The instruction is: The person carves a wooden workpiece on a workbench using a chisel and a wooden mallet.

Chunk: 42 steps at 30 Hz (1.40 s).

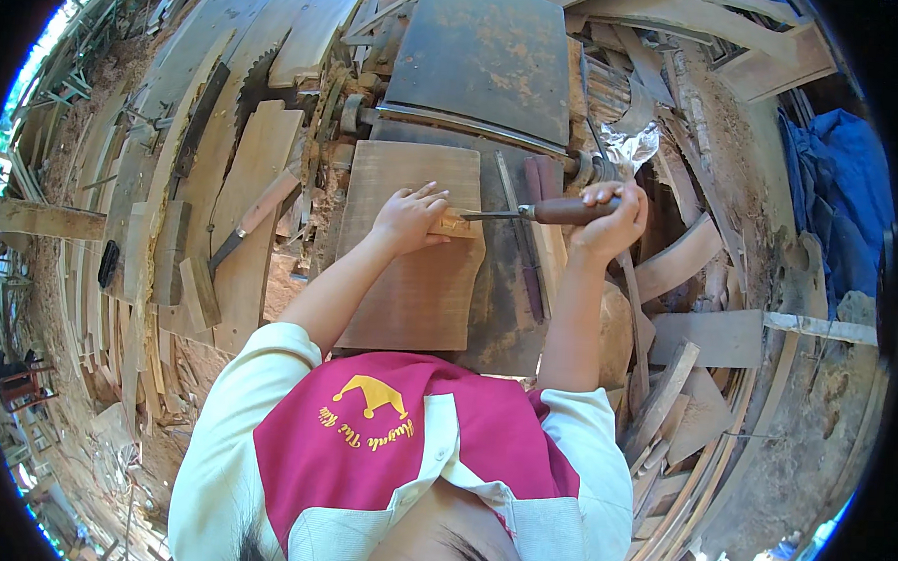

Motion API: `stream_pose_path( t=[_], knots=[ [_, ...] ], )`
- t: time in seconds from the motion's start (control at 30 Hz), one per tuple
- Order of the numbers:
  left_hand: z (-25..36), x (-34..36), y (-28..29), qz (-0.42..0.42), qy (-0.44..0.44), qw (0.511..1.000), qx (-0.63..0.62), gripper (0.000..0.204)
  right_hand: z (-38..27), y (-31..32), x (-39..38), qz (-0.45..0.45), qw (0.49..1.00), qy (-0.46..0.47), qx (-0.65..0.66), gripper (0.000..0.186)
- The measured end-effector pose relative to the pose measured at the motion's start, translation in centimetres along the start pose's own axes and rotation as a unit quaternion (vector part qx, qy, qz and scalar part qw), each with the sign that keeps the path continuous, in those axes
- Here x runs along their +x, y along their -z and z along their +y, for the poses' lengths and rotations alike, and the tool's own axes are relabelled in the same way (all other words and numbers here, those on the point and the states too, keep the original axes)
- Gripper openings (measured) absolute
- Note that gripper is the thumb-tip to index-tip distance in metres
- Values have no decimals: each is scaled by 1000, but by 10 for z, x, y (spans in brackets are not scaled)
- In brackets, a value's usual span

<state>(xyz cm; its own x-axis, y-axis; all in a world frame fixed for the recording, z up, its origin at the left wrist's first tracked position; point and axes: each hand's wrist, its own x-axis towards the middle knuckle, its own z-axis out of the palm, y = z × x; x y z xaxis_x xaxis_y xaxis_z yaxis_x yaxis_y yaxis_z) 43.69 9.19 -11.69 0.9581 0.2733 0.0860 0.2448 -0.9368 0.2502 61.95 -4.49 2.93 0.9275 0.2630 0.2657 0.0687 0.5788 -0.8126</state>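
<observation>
A broad metal machine bed (482,49) spreads beyond both hands, its dark sheet surface flat and blotched with brown rust, a bright rounded bar running across its nearer edge. Under the left hand (409,218) and reaching back toward the body lies a wide board (404,299), brown, with fine grain lines and an uneven right edge. Well to the left of the left hand is a long, smooth, paler plank (246,283), and on it rests a second chisel (269,205) with a rounded wooden handle and a dark blade. Just to the right of the right hand (617,215), slightly nearer the body, a curved wooden piece (679,261) bends in a smooth arc. Between the two hands lie narrow, straight, dark reddish strips (531,254). The chisel (567,211) has a thick brown wooden handle and a slim metal shank pointing left, its tip at a small, pale, roughly rectangular wood block (458,224) on the board, beside the left fingertips. The right hand is clamped around the handle's end, fingers curled. The left hand lies low over the block's left end, fingers extended and a little spread, thumb on the nearer side; whether it pinches the block, I cannot tell.
</observation>
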Motion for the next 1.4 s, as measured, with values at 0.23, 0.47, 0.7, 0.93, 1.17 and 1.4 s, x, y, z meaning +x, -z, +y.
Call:
stream_pose_path(
  t=[0.23,0.47,0.7,0.93,1.17,1.4],
  knots=[
    [5,1,-1,14,31,999,0,56,-2,-9,-18,-82,995,58,-18,14],
    [6,-1,-1,18,32,999,7,57,4,-46,-27,-186,978,40,-86,10],
    [7,0,0,19,35,999,6,57,21,-69,-37,-180,972,35,-149,16],
    [8,1,2,-2,47,999,0,57,25,-81,-49,-219,954,60,-197,20],
    [3,2,7,19,49,998,-38,70,28,-83,-42,-249,938,73,-231,15],
    [36,35,85,184,-81,853,-483,66,-2,-69,-21,-335,841,217,-364,37]
  ],
)
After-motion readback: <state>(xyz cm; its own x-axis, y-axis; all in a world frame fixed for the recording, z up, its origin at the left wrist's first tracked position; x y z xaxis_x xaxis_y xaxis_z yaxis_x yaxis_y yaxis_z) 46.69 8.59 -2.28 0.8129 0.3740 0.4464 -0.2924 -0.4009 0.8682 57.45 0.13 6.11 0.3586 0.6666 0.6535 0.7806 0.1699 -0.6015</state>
